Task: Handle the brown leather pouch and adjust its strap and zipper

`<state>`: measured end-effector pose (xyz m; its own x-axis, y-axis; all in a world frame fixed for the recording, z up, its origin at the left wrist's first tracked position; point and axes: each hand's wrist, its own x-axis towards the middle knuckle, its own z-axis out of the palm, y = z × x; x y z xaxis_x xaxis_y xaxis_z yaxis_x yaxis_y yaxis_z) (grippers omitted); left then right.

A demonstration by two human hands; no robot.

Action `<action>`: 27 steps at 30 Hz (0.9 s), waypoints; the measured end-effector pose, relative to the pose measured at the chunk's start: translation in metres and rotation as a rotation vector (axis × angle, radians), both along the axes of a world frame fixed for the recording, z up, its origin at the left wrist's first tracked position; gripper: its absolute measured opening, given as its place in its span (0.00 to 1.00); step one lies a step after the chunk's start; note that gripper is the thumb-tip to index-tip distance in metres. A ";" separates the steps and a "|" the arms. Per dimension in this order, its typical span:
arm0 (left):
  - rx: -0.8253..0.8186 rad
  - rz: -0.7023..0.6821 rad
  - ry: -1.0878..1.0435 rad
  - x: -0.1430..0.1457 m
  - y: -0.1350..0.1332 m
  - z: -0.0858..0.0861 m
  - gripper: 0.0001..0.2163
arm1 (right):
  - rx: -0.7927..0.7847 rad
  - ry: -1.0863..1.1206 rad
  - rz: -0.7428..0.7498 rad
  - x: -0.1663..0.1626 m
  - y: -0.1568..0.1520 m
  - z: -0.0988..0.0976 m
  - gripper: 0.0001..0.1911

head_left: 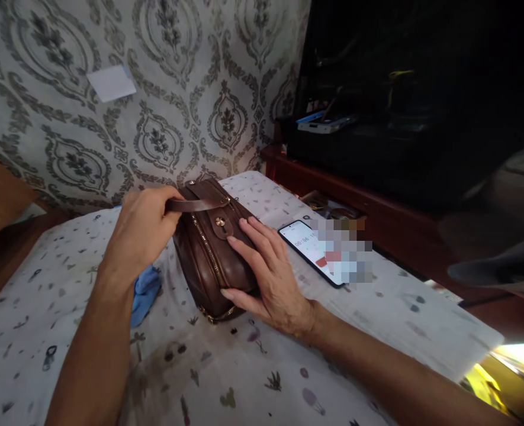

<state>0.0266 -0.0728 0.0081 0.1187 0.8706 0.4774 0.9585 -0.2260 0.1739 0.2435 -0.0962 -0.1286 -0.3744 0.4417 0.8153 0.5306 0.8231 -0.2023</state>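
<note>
A brown leather bag (203,260) with brass zippers and a snap button lies on the patterned cloth in front of me. My left hand (144,225) is closed around its carry strap (199,205), lifting the strap above the bag's top. Fingers apart, my right hand (270,275) rests on the near right side of the bag, thumb toward the zipper. A crumpled blue cloth (145,293) lies beside the bag, partly behind my left wrist. To the right of my right hand is a phone (297,236) with a lit timer screen, partly blurred out.
The white printed cloth (190,378) covers the surface under the bag. Beyond its right edge stands a dark red wooden cabinet (297,174) with a large black screen (399,89). A patterned wall (159,142) rises behind. Yellow material (484,384) shows at lower right.
</note>
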 end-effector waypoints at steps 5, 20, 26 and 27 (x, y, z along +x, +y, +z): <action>0.015 -0.044 0.023 0.006 -0.009 0.003 0.12 | -0.013 0.019 0.026 0.000 0.000 0.000 0.37; 0.104 0.017 0.148 0.031 -0.019 -0.001 0.12 | 0.015 0.054 0.045 -0.001 0.001 0.000 0.42; 0.071 -0.141 0.102 0.047 0.002 -0.006 0.13 | 0.006 0.156 0.050 -0.002 -0.001 0.000 0.35; 0.068 -0.147 0.102 0.050 0.005 -0.007 0.11 | 0.010 0.166 0.054 -0.003 -0.002 0.001 0.33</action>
